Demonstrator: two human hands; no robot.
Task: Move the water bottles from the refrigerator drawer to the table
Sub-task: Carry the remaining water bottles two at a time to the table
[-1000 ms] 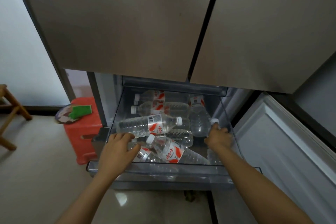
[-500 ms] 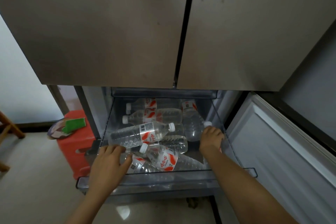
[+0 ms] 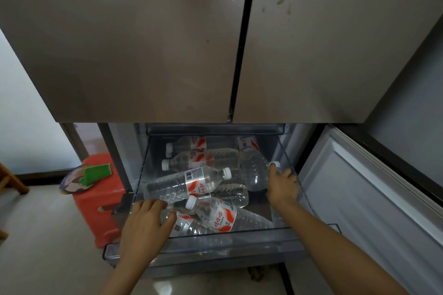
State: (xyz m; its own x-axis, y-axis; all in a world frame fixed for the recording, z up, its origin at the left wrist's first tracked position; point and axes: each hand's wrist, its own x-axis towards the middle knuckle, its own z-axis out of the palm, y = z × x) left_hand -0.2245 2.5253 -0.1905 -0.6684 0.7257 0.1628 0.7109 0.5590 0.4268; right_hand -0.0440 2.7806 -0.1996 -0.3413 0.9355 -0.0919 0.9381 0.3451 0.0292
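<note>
The clear refrigerator drawer [image 3: 215, 244] is pulled out and holds several clear water bottles with red-and-white labels, most lying on their sides; one such bottle [image 3: 189, 183] lies across the middle. My left hand [image 3: 143, 225] reaches over the front left corner, fingers and thumb curled round a lying bottle [image 3: 189, 226]. My right hand [image 3: 282, 185] grips the neck of a bottle standing against the drawer's right wall, its white cap [image 3: 274, 164] showing above my fingers. The table is not in view.
The closed upper fridge doors [image 3: 167, 43] overhang the drawer. An open lower door [image 3: 359, 199] stands at the right. A red plastic stool [image 3: 100, 201] with a green sponge [image 3: 97, 172] sits left of the drawer, and a wooden leg [image 3: 14, 182] stands further left.
The view has shifted, with more of the upper doors showing. My left thumb has closed onto the front bottle. My right hand stays on the bottle at the right wall.
</note>
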